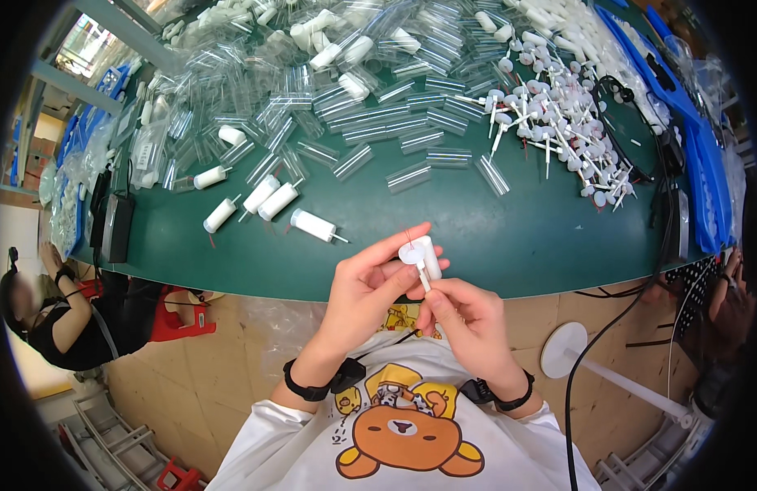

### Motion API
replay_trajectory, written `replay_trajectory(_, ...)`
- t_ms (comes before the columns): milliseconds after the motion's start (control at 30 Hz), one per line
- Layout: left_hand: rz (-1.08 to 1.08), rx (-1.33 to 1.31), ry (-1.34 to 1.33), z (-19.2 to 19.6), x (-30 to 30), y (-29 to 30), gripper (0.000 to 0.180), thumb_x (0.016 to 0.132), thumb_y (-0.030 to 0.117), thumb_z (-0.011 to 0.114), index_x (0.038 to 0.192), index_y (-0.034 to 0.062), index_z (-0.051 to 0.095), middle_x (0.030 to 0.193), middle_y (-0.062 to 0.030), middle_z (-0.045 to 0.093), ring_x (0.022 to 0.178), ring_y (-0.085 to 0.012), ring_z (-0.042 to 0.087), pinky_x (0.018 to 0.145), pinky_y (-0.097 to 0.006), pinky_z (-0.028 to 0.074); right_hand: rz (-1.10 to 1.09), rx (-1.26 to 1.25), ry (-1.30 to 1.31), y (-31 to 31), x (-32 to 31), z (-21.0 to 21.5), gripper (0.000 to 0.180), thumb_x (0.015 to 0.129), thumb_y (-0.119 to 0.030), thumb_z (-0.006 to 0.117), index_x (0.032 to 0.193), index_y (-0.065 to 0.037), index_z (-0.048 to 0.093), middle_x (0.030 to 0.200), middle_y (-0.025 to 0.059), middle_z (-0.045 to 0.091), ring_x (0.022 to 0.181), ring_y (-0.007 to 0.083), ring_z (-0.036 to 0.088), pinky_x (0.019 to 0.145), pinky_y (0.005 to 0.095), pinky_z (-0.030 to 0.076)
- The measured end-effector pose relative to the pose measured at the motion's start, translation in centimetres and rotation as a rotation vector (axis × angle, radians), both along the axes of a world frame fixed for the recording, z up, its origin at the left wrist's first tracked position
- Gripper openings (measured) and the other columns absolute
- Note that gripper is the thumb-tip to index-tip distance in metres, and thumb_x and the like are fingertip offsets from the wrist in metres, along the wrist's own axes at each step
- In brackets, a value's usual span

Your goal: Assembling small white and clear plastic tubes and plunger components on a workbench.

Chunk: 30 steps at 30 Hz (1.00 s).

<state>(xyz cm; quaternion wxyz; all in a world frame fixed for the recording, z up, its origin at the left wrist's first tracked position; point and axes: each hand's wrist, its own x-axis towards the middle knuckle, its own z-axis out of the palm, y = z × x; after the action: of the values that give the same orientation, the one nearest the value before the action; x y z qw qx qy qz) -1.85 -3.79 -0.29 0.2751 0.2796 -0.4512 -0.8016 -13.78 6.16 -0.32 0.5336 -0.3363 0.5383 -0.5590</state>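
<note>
Near the table's front edge my left hand point(363, 296) is closed round a white plastic cylinder point(432, 260). A white stemmed disc piece point(412, 253) with a thin red wire lies against that cylinder, its round end at my left fingers. The fingertips of my right hand point(475, 319) pinch the lower end of its stem. Whether the stem touches the inside of the cylinder I cannot tell. Beyond my left hand lie several white cylinders with clear sleeves and thin stems, among them one white cylinder point(313, 225) on its side.
Clear plastic tubes point(354, 161) spread over the green table point(493, 250), with more piled at the back. A heap of stemmed disc pieces point(550, 123) lies to the right, beside black cables and a blue tray point(705, 176). A black box point(117, 227) stands left; a co-worker point(71, 323) sits there.
</note>
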Motion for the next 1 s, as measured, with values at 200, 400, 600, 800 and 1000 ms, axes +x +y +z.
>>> replay_trajectory(200,0.016,-0.042,-0.011,-0.2,-0.1,0.2,0.041,0.087,-0.006,0.041,0.128,-0.0060,0.044,0.111,-0.0200,0.058,0.100,-0.0279,0.061,0.079,-0.034,0.054,0.026,0.006,0.015,-0.1,-0.2,0.2,0.018,0.092,-0.006,0.049,0.102,0.004,0.060,0.074,0.0052,0.061,0.066,0.0086,0.058,0.061,0.0218,0.050)
replay_trajectory(400,0.020,-0.041,0.012,-0.5,0.0,0.2,0.038,0.091,-0.002,0.046,0.128,-0.0048,0.044,0.111,-0.0177,0.058,0.101,-0.0240,0.060,0.084,-0.031,0.051,0.037,0.028,-0.040,0.0,-0.8,0.5,0.018,0.093,-0.006,0.048,0.102,0.004,0.060,0.075,0.0050,0.062,0.066,0.0085,0.058,0.061,0.0222,0.050)
replay_trajectory(600,0.042,-0.075,-0.004,-0.8,-0.1,0.3,0.037,0.091,-0.003,0.045,0.127,-0.0054,0.045,0.110,-0.0176,0.059,0.102,-0.0220,0.060,0.084,-0.030,0.050,0.026,0.095,-0.022,-0.4,-1.1,0.8,0.017,0.092,-0.005,0.050,0.101,0.005,0.060,0.074,0.0046,0.061,0.065,0.0076,0.057,0.060,0.0218,0.049)
replay_trajectory(800,0.033,-0.102,0.040,-0.9,-0.1,0.2,0.037,0.089,-0.005,0.045,0.126,-0.0065,0.044,0.113,-0.0177,0.057,0.106,-0.0227,0.058,0.088,-0.032,0.049,-0.017,0.065,0.005,-0.8,-0.6,0.1,0.017,0.091,-0.006,0.052,0.099,0.006,0.061,0.073,0.0050,0.061,0.064,0.0075,0.058,0.059,0.0216,0.049)
replay_trajectory(1000,0.086,-0.088,0.021,-0.6,-0.2,0.2,0.040,0.085,-0.008,0.045,0.125,-0.0057,0.043,0.109,-0.0178,0.058,0.101,-0.0249,0.060,0.086,-0.034,0.051,-0.054,0.128,0.080,-1.3,-0.3,0.7,0.015,0.088,-0.006,0.057,0.095,0.006,0.063,0.068,0.0053,0.063,0.060,0.0080,0.060,0.055,0.0213,0.049)
